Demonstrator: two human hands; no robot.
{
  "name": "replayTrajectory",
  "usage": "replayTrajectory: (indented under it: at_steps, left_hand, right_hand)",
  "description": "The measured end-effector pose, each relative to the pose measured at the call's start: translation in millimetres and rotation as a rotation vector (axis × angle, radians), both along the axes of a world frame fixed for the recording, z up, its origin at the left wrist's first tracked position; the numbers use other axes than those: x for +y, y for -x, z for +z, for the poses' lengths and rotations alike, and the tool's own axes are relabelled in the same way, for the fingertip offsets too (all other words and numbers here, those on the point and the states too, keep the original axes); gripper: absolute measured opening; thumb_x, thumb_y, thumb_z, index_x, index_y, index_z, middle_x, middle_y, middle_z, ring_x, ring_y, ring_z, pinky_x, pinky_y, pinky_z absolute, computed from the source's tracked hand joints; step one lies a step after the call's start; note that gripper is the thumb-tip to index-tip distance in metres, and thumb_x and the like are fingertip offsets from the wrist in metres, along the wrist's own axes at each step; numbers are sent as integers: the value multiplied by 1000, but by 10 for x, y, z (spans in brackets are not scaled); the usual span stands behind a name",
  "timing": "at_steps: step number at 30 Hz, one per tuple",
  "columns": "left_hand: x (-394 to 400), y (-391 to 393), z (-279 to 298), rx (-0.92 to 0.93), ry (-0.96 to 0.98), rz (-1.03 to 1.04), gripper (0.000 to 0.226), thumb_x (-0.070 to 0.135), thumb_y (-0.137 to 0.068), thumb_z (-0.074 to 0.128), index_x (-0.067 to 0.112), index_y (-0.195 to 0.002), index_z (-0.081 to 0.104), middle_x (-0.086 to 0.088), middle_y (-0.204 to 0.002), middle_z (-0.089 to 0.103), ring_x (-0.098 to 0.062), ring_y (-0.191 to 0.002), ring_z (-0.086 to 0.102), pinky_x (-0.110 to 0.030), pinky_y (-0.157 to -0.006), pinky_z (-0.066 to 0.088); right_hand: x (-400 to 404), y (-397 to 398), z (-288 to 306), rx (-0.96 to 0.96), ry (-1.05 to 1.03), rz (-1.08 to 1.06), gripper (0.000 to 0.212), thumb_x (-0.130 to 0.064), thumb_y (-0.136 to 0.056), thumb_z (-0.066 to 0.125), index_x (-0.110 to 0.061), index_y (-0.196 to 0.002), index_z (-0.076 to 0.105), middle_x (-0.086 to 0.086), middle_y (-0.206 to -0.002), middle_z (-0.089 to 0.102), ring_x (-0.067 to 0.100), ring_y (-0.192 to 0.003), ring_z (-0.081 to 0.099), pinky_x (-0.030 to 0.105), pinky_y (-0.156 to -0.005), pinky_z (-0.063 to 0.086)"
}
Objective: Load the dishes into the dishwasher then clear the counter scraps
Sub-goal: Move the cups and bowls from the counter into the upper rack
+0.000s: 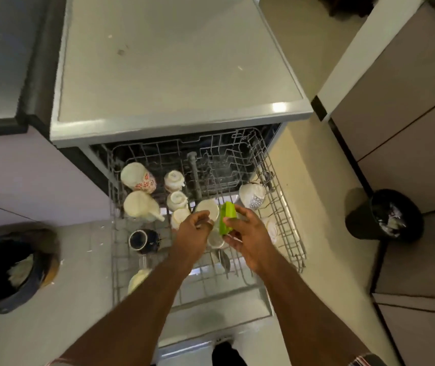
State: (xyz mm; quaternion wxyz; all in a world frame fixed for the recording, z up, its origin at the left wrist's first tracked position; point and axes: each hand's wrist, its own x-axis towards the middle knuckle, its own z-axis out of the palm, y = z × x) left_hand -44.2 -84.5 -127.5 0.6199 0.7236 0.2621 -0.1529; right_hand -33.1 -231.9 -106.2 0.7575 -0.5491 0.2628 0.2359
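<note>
Blurred hands [248, 233], perhaps gripping green cup [227, 217]

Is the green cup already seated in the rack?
No, the right hand grips the green cup above the upper rack, beside the left hand.

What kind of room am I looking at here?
Most likely a home kitchen. A pulled-out grey wire dishwasher rack holds upturned white ceramic cups, a dark stone counter edge runs alongside, and a black waste bin stands on the floor.
</note>
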Motion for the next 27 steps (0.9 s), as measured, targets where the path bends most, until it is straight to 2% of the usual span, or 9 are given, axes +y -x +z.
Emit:
replayTrajectory:
  at_steps: [3, 5, 7, 9, 13, 17, 21, 23, 27]
  left_hand:
    - [-256, -256, -107, -25, -133, -39, 34, 23, -95, 65, 24, -128, 63, 1, -128, 66, -19, -115, 62, -43, -103, 49]
    - [-345, -398, -155, -61, -222, -74, 37, 23, -96, 63, 24, -132, 60, 1, -133, 62, -18, -118, 59, -36, -104, 47]
    - [-378, -544, -231, -123, -312, -125, 42, 20, -97, 61, 20, -138, 55, -2, -139, 57, -20, -126, 53, -32, -106, 42]
    - [-359, -710, -344, -169, -406, -188, 49, 25, -98, 59, 20, -145, 48, -3, -147, 50, -22, -135, 47, -34, -111, 38]
    - [-304, -1025, -677, -216, -612, -302, 60, 34, -98, 58, 19, -152, 38, -7, -156, 39, -28, -143, 37, -45, -115, 37]
    - [-266, -1283, -953, -224, -758, -415, 66, 38, -98, 57, 17, -155, 31, -6, -160, 31, -27, -148, 27, -47, -119, 29]
    - [-238, -1427, -1122, -236, -797, -434, 66, 36, -98, 57, 15, -155, 31, -6, -162, 29, -27, -150, 24, -46, -120, 25]
    - [-217, -1440, -1172, -248, -806, -446, 66, 35, -98, 57, 14, -155, 31, -7, -162, 29, -28, -150, 23, -48, -120, 25]
    - [-177, -1456, -1211, -270, -827, -462, 65, 34, -98, 56, 14, -155, 31, -7, -162, 30, -28, -151, 21, -48, -121, 23]
  right_hand:
    - [-303, -422, -204, -67, 232, 69, 52, -9, -84, 78, -22, -132, 60, 8, -110, 73, 25, -96, 72, 45, -83, 61]
    - [-414, -669, -318, -120, 449, 129, 58, -22, -82, 81, -26, -135, 58, 3, -109, 73, 26, -95, 72, 46, -81, 61]
    - [-473, -907, -404, -179, 649, 204, 60, -32, -82, 79, -30, -137, 57, -3, -112, 70, 19, -94, 69, 37, -76, 58]
    - [-498, -1138, -500, -236, 791, 259, 57, -34, -84, 78, -28, -137, 56, -5, -107, 66, 18, -94, 67, 27, -72, 51]
    - [-463, -1515, -778, -326, 955, 351, 52, -31, -88, 75, -25, -136, 56, -3, -101, 66, 17, -88, 64, 19, -64, 45]
    - [-379, -1839, -1096, -371, 1129, 441, 49, -37, -90, 68, -27, -136, 53, 9, -118, 66, 28, -99, 66, 36, -83, 57]
    - [-299, -2059, -1311, -446, 1304, 585, 55, -32, -94, 62, -24, -145, 43, 19, -125, 55, 36, -102, 63, 45, -84, 59]
    - [-270, -2140, -1395, -451, 1365, 618, 51, -30, -97, 59, -22, -144, 42, 22, -129, 51, 38, -105, 63, 47, -85, 59]
    - [-227, -2222, -1516, -365, 1414, 669, 43, -25, -101, 53, -21, -142, 41, 27, -138, 41, 41, -107, 61, 49, -81, 61]
